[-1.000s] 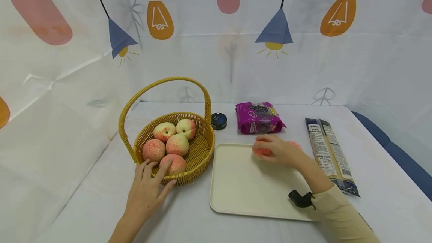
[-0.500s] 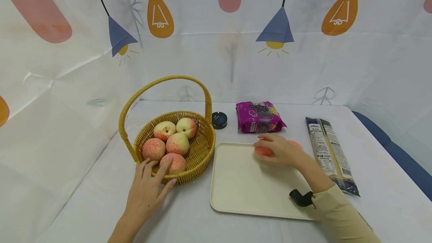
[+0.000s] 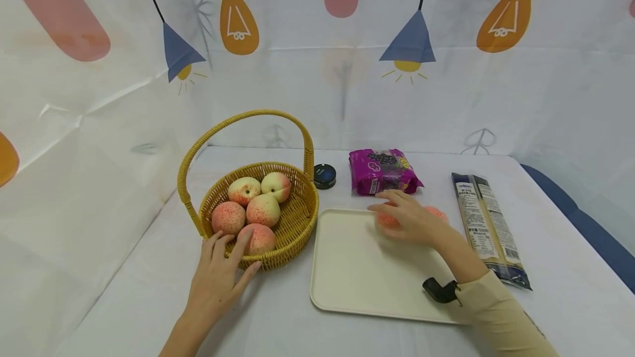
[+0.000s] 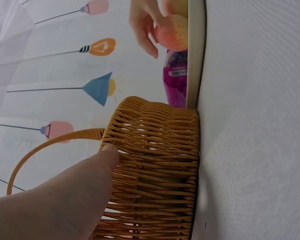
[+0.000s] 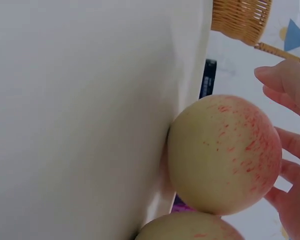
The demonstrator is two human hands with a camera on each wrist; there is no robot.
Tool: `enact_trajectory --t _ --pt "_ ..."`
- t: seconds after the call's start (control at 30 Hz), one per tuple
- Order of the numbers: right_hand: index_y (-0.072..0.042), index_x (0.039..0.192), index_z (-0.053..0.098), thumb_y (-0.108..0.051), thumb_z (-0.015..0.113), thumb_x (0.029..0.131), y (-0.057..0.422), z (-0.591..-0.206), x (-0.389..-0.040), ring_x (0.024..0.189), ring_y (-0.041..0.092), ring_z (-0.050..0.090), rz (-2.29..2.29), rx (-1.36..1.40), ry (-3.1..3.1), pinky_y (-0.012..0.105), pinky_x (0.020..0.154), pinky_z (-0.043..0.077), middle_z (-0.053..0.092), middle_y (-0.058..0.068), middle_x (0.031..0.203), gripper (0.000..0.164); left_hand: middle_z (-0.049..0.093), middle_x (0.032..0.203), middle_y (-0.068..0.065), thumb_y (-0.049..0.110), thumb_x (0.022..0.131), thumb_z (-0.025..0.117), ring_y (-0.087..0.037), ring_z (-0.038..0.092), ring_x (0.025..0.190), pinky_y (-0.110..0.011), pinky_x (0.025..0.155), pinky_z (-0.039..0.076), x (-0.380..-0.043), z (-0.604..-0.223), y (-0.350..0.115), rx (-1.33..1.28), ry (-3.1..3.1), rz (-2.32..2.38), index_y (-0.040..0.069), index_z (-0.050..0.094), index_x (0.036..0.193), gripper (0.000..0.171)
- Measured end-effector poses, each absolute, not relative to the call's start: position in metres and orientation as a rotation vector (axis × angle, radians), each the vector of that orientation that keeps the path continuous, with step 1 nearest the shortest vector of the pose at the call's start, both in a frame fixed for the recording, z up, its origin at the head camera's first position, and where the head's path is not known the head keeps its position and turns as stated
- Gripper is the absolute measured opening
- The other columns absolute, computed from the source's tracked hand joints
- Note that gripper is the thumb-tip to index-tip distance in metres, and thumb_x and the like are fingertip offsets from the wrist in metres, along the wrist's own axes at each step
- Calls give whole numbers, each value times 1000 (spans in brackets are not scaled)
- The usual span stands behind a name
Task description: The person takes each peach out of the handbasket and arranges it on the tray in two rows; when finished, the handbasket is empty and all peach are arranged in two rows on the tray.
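Note:
A yellow wicker basket (image 3: 295, 219) with an arched handle holds several pink-and-cream peaches (image 3: 263, 210). My left hand (image 3: 215, 285) rests at its near rim, fingers reaching over beside the nearest peach and thumb spread outside. In the left wrist view, the thumb lies along the basket's woven side (image 4: 154, 155). Two peaches sit at the far side of the cream tray (image 3: 357, 269). Over the left one (image 3: 386, 221) is my right hand (image 3: 414, 222), fingers loosely spread. The right wrist view shows its fingertips behind that peach (image 5: 224, 155); the other peach (image 5: 192, 229) is partly cut off.
Behind the tray lies a purple grape-printed packet (image 3: 382, 172). A round black tin (image 3: 324, 176) stands between packet and basket. To the tray's right is a long flat food package (image 3: 488, 225). A printed white sheet (image 3: 297, 81) hangs behind the table.
The fingers of my right hand have lifted and spread slightly over the left tray peach. My left hand keeps its place at the basket rim. The head view has shifted slightly.

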State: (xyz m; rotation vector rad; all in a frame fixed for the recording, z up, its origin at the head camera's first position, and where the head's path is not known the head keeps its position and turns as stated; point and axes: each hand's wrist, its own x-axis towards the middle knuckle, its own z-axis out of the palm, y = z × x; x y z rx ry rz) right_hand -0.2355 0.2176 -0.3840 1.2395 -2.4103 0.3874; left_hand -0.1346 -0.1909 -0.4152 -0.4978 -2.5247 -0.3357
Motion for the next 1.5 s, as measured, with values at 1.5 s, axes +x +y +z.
enact_trajectory --t 1.5 --pt "-14 104 65 -17 65 83 76 -344 -250 109 24 51 253 1630 -2344 37 95 41 55 11 118 21 47 108 -23 57 91 40 -42 31 120 -51 100 27 -130 -416 -190 -489 -2495 -321 -4 42 129 72"
